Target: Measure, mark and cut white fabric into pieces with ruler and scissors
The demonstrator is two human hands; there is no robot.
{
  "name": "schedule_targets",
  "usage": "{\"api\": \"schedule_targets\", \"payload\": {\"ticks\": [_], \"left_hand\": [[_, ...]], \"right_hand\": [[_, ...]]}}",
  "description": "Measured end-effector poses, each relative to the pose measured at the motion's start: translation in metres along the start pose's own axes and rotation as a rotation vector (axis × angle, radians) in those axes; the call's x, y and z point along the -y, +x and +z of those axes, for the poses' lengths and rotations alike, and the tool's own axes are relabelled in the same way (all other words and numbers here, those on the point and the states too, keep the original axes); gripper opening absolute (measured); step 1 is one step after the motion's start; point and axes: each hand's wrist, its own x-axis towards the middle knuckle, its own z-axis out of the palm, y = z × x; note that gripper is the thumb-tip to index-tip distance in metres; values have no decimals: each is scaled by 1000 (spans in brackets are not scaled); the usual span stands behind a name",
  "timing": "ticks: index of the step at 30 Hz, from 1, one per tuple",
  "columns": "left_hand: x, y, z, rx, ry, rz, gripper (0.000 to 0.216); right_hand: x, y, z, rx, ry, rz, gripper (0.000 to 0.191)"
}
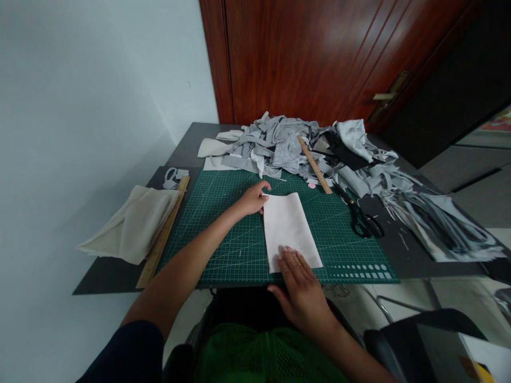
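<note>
A white rectangular piece of fabric (289,229) lies flat on the green cutting mat (223,239). My left hand (253,198) rests at the piece's far left corner, fingers curled and touching its edge. My right hand (302,289) lies flat and open on the piece's near edge, fingers stretched out and pressing it down. Neither hand lifts anything off the mat.
A heap of grey fabric scraps (303,149) fills the table's far side, with a wooden ruler (314,164) on it. Black scissors (361,215) lie right of the mat. Folded cream cloth (133,223) and a second wooden ruler (163,236) sit at the left. A pink chalk (312,185) is nearby.
</note>
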Motion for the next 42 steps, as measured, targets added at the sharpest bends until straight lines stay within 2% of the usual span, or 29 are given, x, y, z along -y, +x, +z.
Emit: {"api": "schedule_targets", "payload": {"ticks": [3, 5, 7, 9, 11, 13, 16, 18, 20, 23, 25, 27, 29, 31, 33, 37, 42], "left_hand": [[0, 1, -1, 50, -33, -33, 14], [-2, 0, -5, 99, -53, -48, 4], [-5, -4, -14, 157, -62, -48, 8], [-9, -9, -26, 266, -111, -55, 7], [-12, -15, -38, 412, -189, -73, 23], [-14, -19, -47, 507, -240, -85, 38], [-14, -20, -50, 518, -242, -79, 42], [-15, -19, -48, 486, -242, -61, 39], [-18, -19, -48, 435, -265, -37, 36], [-26, -22, -54, 407, -332, 4, 37], [-32, -24, -61, 359, -351, 39, 36], [-35, -26, -70, 208, -302, 85, 27], [-37, -25, -79, -18, -199, 163, 19], [-37, -25, -86, -228, -113, 261, 21], [-36, -23, -90, -338, -133, 316, 27], [-33, -22, -91, -309, -293, 241, 38], [-31, -18, -84, -340, -345, 262, 42]], "right_hand": [[-4, 0, 0, -3, -75, -64, 53], [-2, -1, 4, -57, -125, -88, 46], [1, -4, 9, -121, -157, -111, 36], [5, -7, 12, -169, -159, -118, 29], [7, -8, 13, -196, -121, -118, 31], [5, -8, 9, -209, -40, -104, 37], [-9, -2, -7, -262, 112, -38, 42], [-23, 6, -24, -344, 189, 47, 38], [-38, 18, -46, -448, 228, 171, 26], [-58, 48, -78, -594, 232, 359, 14], [-72, 76, -93, -642, 255, 431, 22], [-91, 109, -97, -646, 324, 451, 30], [-113, 144, -89, -669, 419, 449, 33], [-136, 173, -70, -677, 603, 445, 35], [-154, 191, -45, -660, 850, 482, 37], [-171, 190, -9, -619, 929, 502, 39], [-179, 176, -9, -569, 992, 485, 35]]}}
